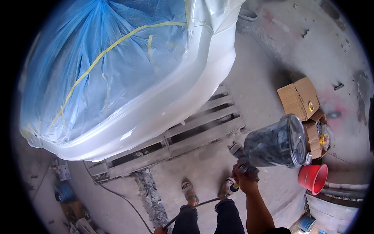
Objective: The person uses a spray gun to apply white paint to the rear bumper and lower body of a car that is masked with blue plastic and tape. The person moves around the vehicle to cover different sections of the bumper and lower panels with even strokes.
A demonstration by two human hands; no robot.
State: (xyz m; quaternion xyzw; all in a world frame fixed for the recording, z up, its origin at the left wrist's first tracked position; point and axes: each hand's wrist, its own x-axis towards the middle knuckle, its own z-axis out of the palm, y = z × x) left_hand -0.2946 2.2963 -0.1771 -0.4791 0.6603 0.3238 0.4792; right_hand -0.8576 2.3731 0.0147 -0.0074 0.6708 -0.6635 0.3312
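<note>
My right hand (245, 181) is closed round the grip of a spray gun (242, 160). On top of the gun sits a large dark-smeared paint cup (269, 144) with a clear lid, tilted to the right. A dark air hose (208, 202) runs from the gun's grip across my legs to my left hand (159, 231), which shows only at the lower edge, closed on the hose. Ahead stands a big glossy white moulded body (171, 99), its upper part masked with blue plastic film (128, 58) and yellow tape (90, 70). The gun is apart from it.
A slatted pallet (200, 128) lies under the white body. To the right are an opened cardboard box (298, 97) and a red bucket (311, 179). The hose (126, 201) trails on the floor at left, near a blue tin (64, 192). A grey bucket (247, 16) stands far off.
</note>
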